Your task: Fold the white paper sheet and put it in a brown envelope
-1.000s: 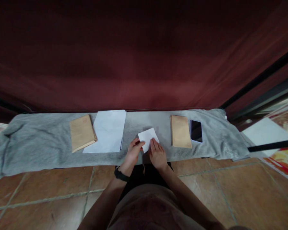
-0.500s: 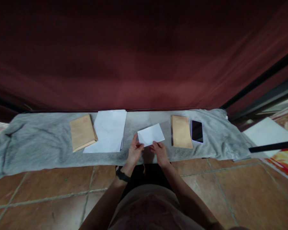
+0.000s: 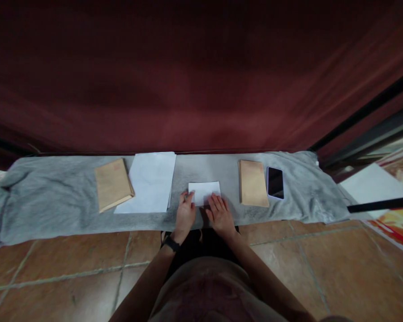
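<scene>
White paper (image 3: 206, 188), a small rectangle, lies on the cloth-covered bench (image 3: 208, 167) beneath the fingertips of both hands. The left hand (image 3: 185, 215) has its fingers bent at the paper's left end, thumb over the edge; whether it pinches there I cannot tell. Its wrist wears a dark watch (image 3: 171, 243). The right hand (image 3: 221, 218) is spread palm down, released, with outstretched fingers resting on the paper's near right part.

Near the right hand, to its right, brown envelopes (image 3: 254, 184) lie stacked; what is inside them is hidden. Left of the left hand are large white sheets (image 3: 149, 181). Farther from the right hand, just beside that stack, sits a phone (image 3: 276, 183) with a dark screen. Farther left of the left hand, more brown envelopes (image 3: 112, 184) lie askew, overlapping the sheets, their contents hidden too. Well apart from the right hand, at the far right, is a red and yellow print (image 3: 398, 226), its lettering too small to read.
</scene>
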`<act>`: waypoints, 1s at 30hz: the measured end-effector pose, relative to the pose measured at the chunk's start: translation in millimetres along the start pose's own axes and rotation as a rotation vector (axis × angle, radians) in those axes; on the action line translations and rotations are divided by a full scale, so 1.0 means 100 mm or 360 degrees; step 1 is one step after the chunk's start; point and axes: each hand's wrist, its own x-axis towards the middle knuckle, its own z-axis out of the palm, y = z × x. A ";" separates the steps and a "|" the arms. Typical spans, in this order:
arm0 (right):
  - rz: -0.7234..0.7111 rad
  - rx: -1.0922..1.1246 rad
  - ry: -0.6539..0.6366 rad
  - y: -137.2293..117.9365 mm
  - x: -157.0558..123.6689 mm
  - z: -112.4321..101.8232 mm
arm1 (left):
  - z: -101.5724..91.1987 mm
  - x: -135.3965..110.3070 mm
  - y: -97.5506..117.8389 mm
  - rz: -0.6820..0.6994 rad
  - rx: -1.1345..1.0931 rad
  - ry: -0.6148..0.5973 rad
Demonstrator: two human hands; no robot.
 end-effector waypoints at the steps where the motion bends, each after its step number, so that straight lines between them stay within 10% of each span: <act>1: -0.0041 -0.0126 -0.0024 0.01 -0.01 0.03 | -0.01 -0.02 0.04 0.0036 0.0097 0.0026; 9: -0.0119 -0.0392 -0.0105 0.08 -0.08 0.14 | 0.20 -0.26 0.26 0.0576 0.0382 -0.0355; 30: 0.0139 -0.0348 -0.0002 0.15 -0.17 -0.06 | 0.07 -0.35 -0.05 0.0116 0.0446 -0.0048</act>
